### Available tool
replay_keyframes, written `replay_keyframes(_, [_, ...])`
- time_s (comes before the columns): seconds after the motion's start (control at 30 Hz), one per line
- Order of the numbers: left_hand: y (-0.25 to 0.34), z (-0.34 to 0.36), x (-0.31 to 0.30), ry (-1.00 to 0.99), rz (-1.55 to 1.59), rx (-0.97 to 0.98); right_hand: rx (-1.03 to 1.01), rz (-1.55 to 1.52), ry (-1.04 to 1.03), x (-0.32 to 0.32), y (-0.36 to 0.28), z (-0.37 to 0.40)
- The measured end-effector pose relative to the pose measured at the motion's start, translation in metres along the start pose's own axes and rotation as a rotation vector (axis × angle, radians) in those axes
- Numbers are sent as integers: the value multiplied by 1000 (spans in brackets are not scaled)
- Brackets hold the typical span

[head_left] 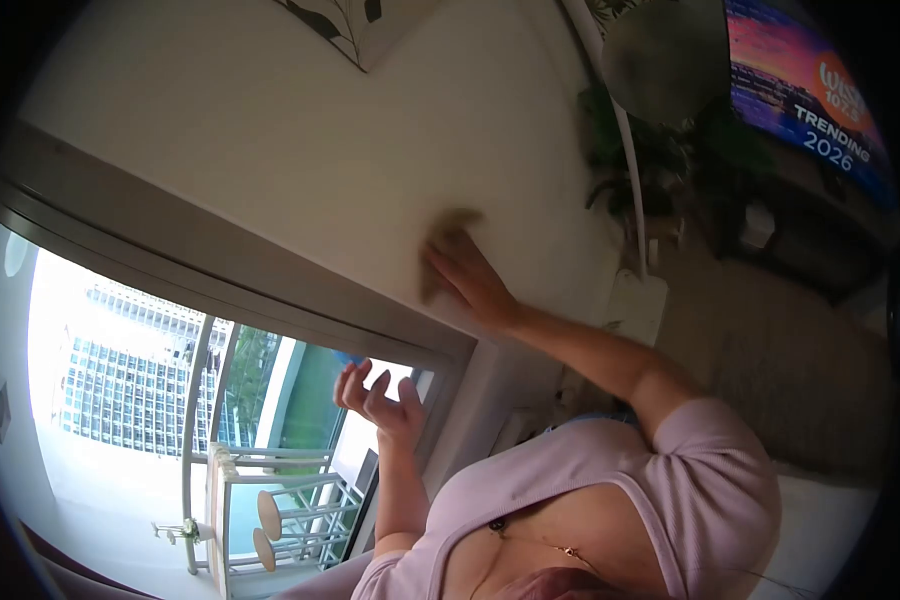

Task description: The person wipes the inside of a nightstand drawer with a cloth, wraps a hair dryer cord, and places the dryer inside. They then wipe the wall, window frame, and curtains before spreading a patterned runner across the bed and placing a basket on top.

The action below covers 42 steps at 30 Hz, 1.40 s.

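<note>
My right hand (470,280) is pressed with bent fingers onto a brownish cloth (460,222), which lies against the pale wall (320,140). Both the hand and the cloth are smeared by motion. Lower and to the left, my left hand (380,398) is raised in front of the window with its fingers curled. A small blue thing (348,357) shows at its fingertips; its kind is hard to make out against the bright glass.
A grey window frame (270,305) runs below the wall. Beyond the glass are a balcony rail, round stools (269,515) and a tall building (130,390). A picture (365,30) hangs above. At right are plants (610,130) and a lit television (810,100).
</note>
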<state>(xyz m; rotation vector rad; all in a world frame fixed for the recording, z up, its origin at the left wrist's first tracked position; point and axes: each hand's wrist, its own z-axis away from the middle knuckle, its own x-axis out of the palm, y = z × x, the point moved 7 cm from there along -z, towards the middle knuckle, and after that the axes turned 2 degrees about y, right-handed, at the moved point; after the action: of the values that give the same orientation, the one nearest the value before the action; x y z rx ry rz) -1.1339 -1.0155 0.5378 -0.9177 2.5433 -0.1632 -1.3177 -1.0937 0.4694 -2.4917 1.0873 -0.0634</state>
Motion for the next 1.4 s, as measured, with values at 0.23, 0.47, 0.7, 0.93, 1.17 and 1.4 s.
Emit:
replay_keyframes(0.23, [6,-20,-9,141,-9,66,-538,160,364,-21,-144,-268])
replay_keyframes(0.47, [-9,25,-25,-94,-1,-157,-420,115,116,12,-97,-124])
replay_keyframes(0.7, [-37,64,-57,-37,71,-323,817,-69,-947,9,37,229])
replay_keyframes(0.93, [-51,52,-59,150,270,-339,-309,-71,363,-66,-152,-148])
replay_keyframes(1.17, [-56,18,-59,219,316,-159,-563,-46,285,6,-263,-333])
replay_keyframes(1.4, [-63,54,-62,117,276,-304,-426,16,351,67,-188,-195])
